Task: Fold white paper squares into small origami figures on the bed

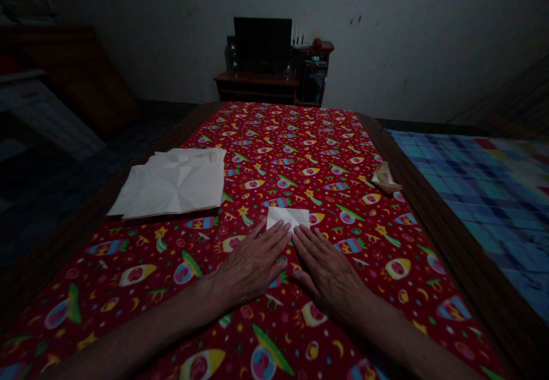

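Note:
A small folded piece of white paper point(288, 216) lies flat on the red patterned cloth, in front of me. My left hand point(253, 260) rests flat with its fingertips on the paper's near left part. On the near right part, the fingers of my right hand point(330, 265) press down, stretched out. Both hands cover the paper's near edge, so its full shape is hidden. To the left is a stack of creased white paper sheets point(175, 185). A folded paper piece point(385, 178) stands by the cloth's right edge.
The red cloth point(300, 162) with rocket prints covers a table with dark wooden edges point(412, 197). Beyond it, a black screen point(263, 42) stands on a brown cabinet point(257, 85) by the wall. A blue checked cloth point(458, 185) spreads at the right, and a white drawer unit point(47, 105) stands left.

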`<state>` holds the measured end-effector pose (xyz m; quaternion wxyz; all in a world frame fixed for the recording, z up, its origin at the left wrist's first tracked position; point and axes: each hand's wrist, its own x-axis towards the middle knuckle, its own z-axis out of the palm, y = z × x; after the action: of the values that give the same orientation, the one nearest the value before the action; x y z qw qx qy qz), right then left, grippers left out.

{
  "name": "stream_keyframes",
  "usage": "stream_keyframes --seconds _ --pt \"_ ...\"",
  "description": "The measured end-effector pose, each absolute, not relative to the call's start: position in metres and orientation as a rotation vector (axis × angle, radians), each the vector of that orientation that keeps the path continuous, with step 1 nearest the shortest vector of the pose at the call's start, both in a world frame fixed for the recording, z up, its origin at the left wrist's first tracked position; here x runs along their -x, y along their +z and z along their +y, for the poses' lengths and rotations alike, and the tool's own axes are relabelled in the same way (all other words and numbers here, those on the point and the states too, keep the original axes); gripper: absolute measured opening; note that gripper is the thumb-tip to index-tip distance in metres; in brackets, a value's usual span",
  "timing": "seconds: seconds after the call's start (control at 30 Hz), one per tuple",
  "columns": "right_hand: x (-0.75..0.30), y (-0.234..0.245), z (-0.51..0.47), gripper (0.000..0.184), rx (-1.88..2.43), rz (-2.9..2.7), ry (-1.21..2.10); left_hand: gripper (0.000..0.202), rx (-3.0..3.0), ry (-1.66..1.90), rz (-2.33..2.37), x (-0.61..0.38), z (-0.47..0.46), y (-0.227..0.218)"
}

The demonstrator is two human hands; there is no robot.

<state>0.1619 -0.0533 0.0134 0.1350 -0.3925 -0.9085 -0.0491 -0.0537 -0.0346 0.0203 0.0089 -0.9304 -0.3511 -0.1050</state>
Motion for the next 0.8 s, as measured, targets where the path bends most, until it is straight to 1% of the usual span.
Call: stream_keyframes --seconds 0.27,0.4,0.53,0.67,0.8 --pt "-0.175 0.013 -0.048 0.042 1.151 -2.57 -0.104 0.043 2.778 -0.338 -1.268 0.063 -0.041 0.018" --pt "-0.18 0.01 -0.042 0.032 1.164 -2.439 -0.095 0.042 2.747 -0.317 -1.304 0.065 -0.043 0.016" --pt "-0.182 0.013 -0.037 0.028 1.214 -2.265 -0.036 0.039 2.737 -0.378 -1.296 0.063 -0.044 0.014" --pt "-0.18 0.018 -0.025 0.026 1.457 -2.076 0.157 0.036 2.758 -0.454 -1.281 0.064 -0.045 0.016" --pt "-0.174 0.018 -0.009 0.024 1.58 -1.879 0.519 0.035 2.767 -0.515 -1.29 0.066 -0.045 0.016"
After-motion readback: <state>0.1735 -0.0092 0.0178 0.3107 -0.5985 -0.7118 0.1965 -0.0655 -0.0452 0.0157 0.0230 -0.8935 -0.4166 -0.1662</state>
